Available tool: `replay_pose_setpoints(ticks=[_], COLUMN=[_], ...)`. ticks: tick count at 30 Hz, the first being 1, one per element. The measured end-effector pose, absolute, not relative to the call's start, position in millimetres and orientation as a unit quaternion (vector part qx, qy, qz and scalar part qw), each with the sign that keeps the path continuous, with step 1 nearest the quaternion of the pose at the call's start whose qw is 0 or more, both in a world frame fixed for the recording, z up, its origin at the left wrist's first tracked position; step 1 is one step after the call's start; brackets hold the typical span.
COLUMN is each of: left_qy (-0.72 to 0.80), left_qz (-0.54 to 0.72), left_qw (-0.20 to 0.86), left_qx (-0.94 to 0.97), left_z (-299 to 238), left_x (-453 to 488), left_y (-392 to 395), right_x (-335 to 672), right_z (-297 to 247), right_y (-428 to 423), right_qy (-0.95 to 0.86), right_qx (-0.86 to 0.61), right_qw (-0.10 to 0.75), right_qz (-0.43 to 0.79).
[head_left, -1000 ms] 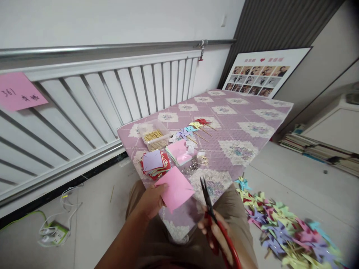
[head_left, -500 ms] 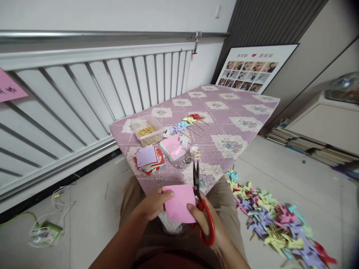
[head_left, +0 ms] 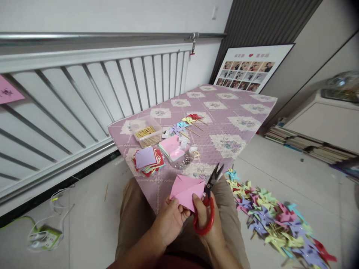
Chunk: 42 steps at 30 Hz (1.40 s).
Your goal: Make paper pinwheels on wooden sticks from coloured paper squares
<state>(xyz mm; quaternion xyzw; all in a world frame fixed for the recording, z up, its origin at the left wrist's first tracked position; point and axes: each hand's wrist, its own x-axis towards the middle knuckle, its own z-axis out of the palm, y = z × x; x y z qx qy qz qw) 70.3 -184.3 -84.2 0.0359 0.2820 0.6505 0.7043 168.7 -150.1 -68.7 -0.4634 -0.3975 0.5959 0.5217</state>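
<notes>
A pink paper square (head_left: 187, 188) with slits cut in from its corners is held between both hands above my lap. My left hand (head_left: 170, 216) pinches its lower left edge. My right hand (head_left: 206, 215) grips the lower right part with the thumb on top. That same hand also carries red-handled scissors (head_left: 213, 181), their dark blades slightly apart and pointing up and right, away from the paper. On the table ahead lie a stack of cut coloured squares (head_left: 147, 158), a stack of pink and green paper (head_left: 171, 147) and several small metal pins (head_left: 183, 162).
A clear box of sticks (head_left: 147, 131) stands on the cloth-covered table (head_left: 203, 138), near finished pinwheels (head_left: 185, 125). A heap of pinwheels (head_left: 275, 224) lies on the floor at right. A power strip (head_left: 49, 237) with cables is at lower left, below the radiator (head_left: 98, 89).
The pink paper has turned and shifted right, and its corner slits now show. The scissors have swung from upright to leaning right. My left hand has moved right and under the paper's lower edge.
</notes>
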Motion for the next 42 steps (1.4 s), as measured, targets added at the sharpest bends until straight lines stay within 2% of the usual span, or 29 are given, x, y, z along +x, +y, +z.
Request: replay_pose_setpoints(ticks=[9,18,22,27,33,42], left_qy=[0.356,0.381,0.396,0.407,0.404,0.372], left_qz=[0.641,0.649,0.675,0.685,0.694,0.723], left_qw=[0.677,0.659,0.622,0.604,0.596,0.582], left_qx=[0.067,0.025,0.018,0.023,-0.01,-0.022], left_z=[-74,-69,-72,-71,-64,-58], left_x=[73,55,44,29,17,22], left_y=[-178,-169,-162,-153,-147,-151], right_x=[172,176,188,205,207,195], right_z=[-83,-76,-80,-94,-110,-126], right_y=[-153,-159,-166,-178,-193,-197], right_qy=[-0.473,-0.456,-0.457,-0.509,-0.519,-0.497], right_qx=[-0.485,-0.471,-0.407,-0.309,-0.34,-0.371], right_qw=[0.483,0.47,0.477,0.377,0.245,0.225], right_qz=[0.555,0.591,0.631,0.709,0.745,0.752])
